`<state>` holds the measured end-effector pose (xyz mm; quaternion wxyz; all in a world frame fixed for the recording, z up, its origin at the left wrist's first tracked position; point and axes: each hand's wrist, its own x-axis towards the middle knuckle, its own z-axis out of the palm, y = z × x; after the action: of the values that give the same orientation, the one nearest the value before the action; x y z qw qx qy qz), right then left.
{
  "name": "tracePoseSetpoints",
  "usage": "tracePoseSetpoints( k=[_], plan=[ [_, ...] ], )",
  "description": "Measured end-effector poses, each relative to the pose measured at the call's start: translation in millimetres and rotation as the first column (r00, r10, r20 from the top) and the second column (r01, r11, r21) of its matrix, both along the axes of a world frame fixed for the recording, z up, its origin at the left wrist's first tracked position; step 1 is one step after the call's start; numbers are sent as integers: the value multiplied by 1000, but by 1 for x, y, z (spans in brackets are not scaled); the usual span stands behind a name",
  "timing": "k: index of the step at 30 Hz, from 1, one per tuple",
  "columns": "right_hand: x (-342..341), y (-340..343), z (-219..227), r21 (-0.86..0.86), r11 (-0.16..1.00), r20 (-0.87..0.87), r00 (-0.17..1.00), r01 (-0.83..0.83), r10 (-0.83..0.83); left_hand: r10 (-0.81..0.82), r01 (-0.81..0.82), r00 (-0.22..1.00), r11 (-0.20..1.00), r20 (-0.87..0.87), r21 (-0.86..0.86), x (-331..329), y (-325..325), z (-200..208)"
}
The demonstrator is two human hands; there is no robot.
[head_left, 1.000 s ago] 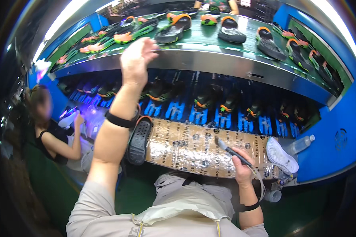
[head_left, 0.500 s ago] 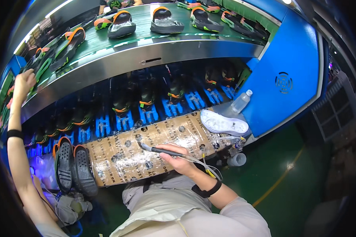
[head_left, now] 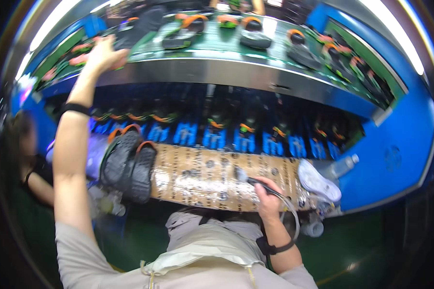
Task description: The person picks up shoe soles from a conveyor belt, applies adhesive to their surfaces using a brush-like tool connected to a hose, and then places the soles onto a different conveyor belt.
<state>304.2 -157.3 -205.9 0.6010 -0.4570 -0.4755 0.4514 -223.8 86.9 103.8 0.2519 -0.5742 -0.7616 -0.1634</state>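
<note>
A worker's right hand (head_left: 269, 200) pinches a slim, black-handled brush with a pale tip (head_left: 254, 181) above a bench topped with printed brown cardboard under glossy clear film (head_left: 197, 180). The brush looks light and stiff in the handle, soft at the tip, best gripped mid-handle, though its pale trailing tube (head_left: 294, 216) could tug. Black rubber clogs with orange straps (head_left: 141, 176) stand at the bench's left end, likely light, springy and easily held by the heel; a white, sole-shaped piece (head_left: 318, 180) lies at the right, near a clear plastic bottle (head_left: 343, 167). Beyond sit bright-blue holders (head_left: 213, 138). The left hand (head_left: 102, 57), thumb apart from fingers, reaches the glossy green conveyor belt (head_left: 218, 47) among black, orange-trimmed shoes (head_left: 184, 37); blur hides whether it grips one. Blue machine housing (head_left: 402, 137) flanks the line.
</note>
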Motion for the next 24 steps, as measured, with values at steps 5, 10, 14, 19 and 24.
tracePoseSetpoints(
  k=[5, 10, 14, 19, 24],
  plan=[
    [5, 2, -6, -19, 1000, -248, 969, -8, 3, -354, 341, 860, 934, 366, 103, 7, -25, -6],
    [1, 9, -9, -18, 995, -441, 894, -101, 83, -817, 240, 172, 577, 550, 781, 51, -71, -103],
    [2, 7, -4, 15, 988, -465, 873, -157, 146, -590, 390, -200, 684, 782, 616, 108, -128, -163],
    [-17, 12, 10, 1, 972, -418, 883, -234, 213, -115, 324, -755, 791, 646, 519, 172, -180, -295],
    [-38, 19, 27, -9, 956, -298, 913, -293, 277, -5, 225, -894, 859, 447, 459, 221, -219, -363]
  ],
)
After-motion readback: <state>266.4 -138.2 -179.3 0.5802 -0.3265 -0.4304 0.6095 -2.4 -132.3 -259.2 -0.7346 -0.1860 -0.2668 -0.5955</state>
